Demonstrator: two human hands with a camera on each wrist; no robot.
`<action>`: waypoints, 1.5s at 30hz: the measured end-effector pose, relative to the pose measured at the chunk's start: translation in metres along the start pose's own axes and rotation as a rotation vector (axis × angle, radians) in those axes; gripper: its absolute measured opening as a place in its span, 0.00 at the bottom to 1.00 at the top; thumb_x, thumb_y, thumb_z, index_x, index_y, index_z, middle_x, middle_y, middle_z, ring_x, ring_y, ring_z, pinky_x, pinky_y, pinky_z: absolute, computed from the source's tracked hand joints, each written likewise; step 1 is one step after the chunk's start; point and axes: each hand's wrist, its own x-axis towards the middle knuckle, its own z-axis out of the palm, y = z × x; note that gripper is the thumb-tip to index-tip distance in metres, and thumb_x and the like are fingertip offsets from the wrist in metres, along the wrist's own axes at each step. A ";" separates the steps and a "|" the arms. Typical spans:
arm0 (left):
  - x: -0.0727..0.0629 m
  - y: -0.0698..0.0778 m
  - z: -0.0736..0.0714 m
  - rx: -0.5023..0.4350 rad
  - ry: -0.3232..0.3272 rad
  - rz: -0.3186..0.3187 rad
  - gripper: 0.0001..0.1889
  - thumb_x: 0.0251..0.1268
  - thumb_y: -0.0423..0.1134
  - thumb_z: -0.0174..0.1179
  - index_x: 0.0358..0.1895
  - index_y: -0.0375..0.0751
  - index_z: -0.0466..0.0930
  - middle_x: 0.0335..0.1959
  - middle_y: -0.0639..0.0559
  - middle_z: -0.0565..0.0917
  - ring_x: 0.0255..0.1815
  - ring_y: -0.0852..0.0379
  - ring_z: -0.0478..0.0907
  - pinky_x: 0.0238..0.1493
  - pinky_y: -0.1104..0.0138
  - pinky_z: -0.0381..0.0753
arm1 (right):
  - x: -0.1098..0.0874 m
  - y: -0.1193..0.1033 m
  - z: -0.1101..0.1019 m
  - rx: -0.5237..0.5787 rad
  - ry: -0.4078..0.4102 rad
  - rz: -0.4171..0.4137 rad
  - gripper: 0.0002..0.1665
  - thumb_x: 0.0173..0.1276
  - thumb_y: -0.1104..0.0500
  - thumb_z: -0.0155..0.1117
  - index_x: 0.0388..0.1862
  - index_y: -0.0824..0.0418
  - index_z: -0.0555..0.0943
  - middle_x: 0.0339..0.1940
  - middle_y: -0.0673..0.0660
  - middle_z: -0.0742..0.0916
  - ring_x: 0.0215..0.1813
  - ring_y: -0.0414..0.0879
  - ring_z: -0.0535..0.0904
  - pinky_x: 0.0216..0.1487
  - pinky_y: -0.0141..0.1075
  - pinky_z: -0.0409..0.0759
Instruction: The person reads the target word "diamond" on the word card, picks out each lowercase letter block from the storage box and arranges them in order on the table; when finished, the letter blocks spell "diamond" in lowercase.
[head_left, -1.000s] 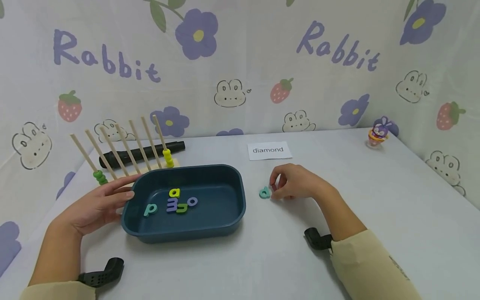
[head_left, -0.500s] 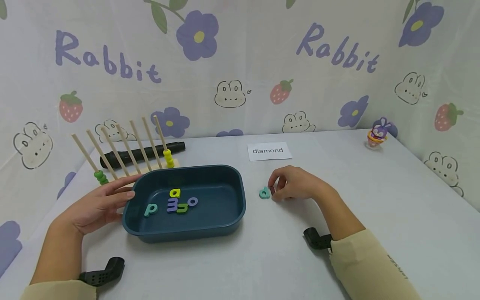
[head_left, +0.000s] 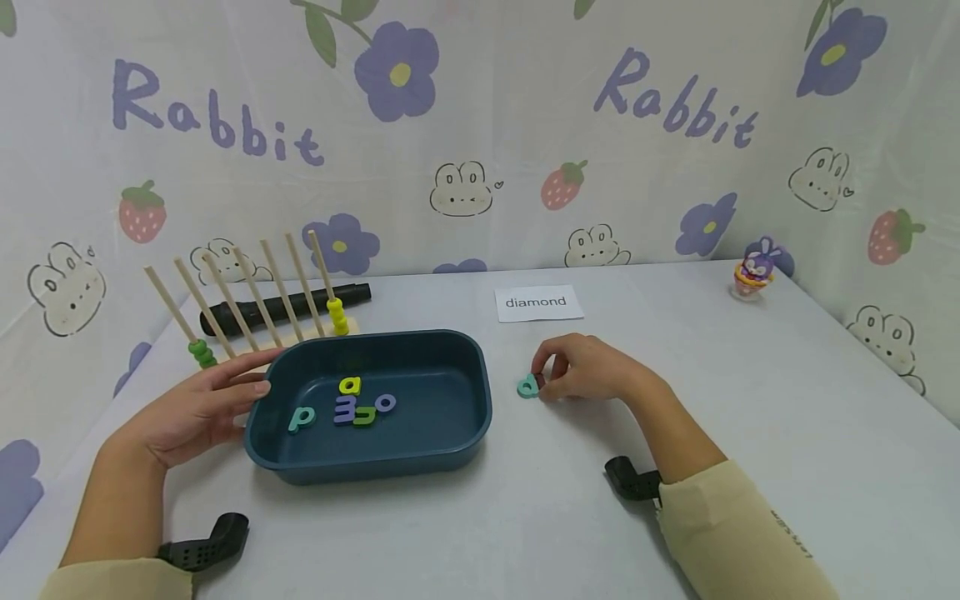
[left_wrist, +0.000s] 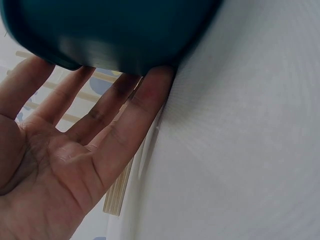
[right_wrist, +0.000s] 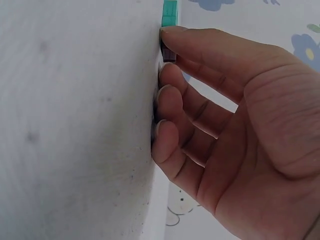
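Head view: pinched narrowly between thumb and forefinger of the right hand (head_left: 590, 367), a small dark piece (right_wrist: 169, 55), down at the surface (head_left: 555, 500) and just beside the teal letter d (head_left: 528, 386). Too covered to read its shape; also cannot tell if touching the teal letter d. In the right wrist view, the other three fingers curled, with tips at the surface. Judging by look, very light and stiff, hardly fragile, probably smooth like the loose letters (head_left: 345, 410), so perhaps a little slippery. Better to hold by two opposite side edges, with fingertips only. Being so low, offers not much side to grip; with too strong squeeze, may turn or jump out. Easier, perhaps, to slide flat than to lift. For the left hand (head_left: 198, 412), fingers spread and almost straight, touching the end of the blue tray (head_left: 442, 400). Also stiff, by guess; best steadied at the wall, without pushing.
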 end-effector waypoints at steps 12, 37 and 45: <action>0.000 0.000 0.001 0.006 0.001 0.001 0.31 0.82 0.43 0.53 0.82 0.55 0.57 0.61 0.70 0.81 0.59 0.67 0.81 0.59 0.45 0.83 | 0.000 -0.001 0.001 -0.019 0.005 -0.006 0.14 0.64 0.59 0.73 0.49 0.55 0.84 0.36 0.55 0.85 0.37 0.47 0.78 0.40 0.37 0.76; -0.002 0.002 -0.001 0.041 0.009 -0.008 0.33 0.81 0.46 0.54 0.83 0.52 0.53 0.65 0.64 0.79 0.62 0.63 0.79 0.62 0.43 0.81 | -0.007 -0.006 -0.020 0.040 -0.072 0.004 0.23 0.69 0.54 0.69 0.60 0.57 0.80 0.47 0.58 0.87 0.40 0.49 0.84 0.45 0.39 0.83; -0.001 0.002 -0.001 0.044 0.009 -0.010 0.34 0.80 0.46 0.55 0.83 0.52 0.54 0.68 0.61 0.77 0.67 0.55 0.76 0.63 0.44 0.80 | -0.012 -0.029 -0.033 0.103 -0.003 -0.141 0.18 0.73 0.54 0.67 0.58 0.58 0.82 0.46 0.62 0.87 0.44 0.57 0.84 0.45 0.41 0.85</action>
